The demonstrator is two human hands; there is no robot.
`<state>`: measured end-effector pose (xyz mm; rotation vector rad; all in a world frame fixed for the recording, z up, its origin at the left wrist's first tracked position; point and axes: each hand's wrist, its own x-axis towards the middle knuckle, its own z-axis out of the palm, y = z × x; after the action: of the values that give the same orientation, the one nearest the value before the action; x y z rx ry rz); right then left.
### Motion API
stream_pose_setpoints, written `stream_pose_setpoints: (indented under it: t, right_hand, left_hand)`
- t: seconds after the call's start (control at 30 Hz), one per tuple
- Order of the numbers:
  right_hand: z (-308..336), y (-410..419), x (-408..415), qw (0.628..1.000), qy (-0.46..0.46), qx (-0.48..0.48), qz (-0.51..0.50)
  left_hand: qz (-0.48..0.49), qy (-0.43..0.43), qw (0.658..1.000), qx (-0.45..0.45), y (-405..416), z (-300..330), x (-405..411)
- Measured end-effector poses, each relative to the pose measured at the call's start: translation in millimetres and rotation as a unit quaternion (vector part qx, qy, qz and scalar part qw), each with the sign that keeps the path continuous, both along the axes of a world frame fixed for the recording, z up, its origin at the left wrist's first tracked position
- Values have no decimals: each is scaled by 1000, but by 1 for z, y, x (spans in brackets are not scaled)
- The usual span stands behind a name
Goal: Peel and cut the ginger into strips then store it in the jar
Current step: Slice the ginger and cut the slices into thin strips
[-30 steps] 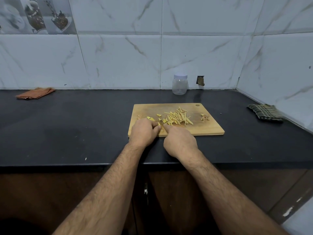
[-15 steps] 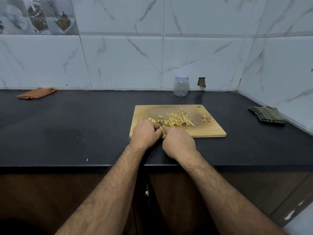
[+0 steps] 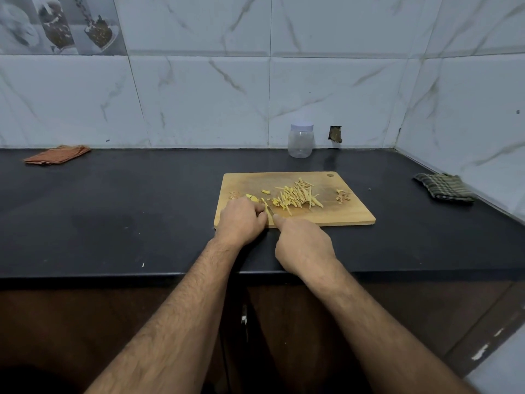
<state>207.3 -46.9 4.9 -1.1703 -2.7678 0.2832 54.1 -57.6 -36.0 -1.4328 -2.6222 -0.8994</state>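
A wooden cutting board [image 3: 352, 211] lies on the black counter. A heap of yellow ginger strips [image 3: 295, 196] sits in its middle. My left hand [image 3: 241, 218] curls over a ginger piece [image 3: 265, 207] at the board's front left and holds it down. My right hand [image 3: 304, 244] grips a knife [image 3: 270, 210], forefinger along its back; only a short bit of blade shows beside the ginger piece. Peel scraps [image 3: 342, 196] lie on the board's right side. A clear plastic jar [image 3: 300, 142] with a white lid stands upright at the wall behind the board.
An orange checked cloth [image 3: 56, 155] lies at the back left of the counter [image 3: 113, 211]. A dark green checked cloth [image 3: 443, 189] lies at the right near the corner wall. More small scraps [image 3: 234, 194] sit at the board's left edge.
Both hands stay at the board's front left, the right hand shifting slightly back toward me with the knife. The view has shifted a little.
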Motion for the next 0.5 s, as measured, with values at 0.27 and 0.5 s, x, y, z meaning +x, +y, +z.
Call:
stream_pose_setpoints:
  t: [0.27,0.5]
  right_hand:
    - [1,-2,3,1000,-13,8,-10]
    - [2,1,3,1000,-24,1,-10]
  left_hand:
    - [10,14,1000,3,-1,2,4]
    - [13,5,1000,11,-1,2,4]
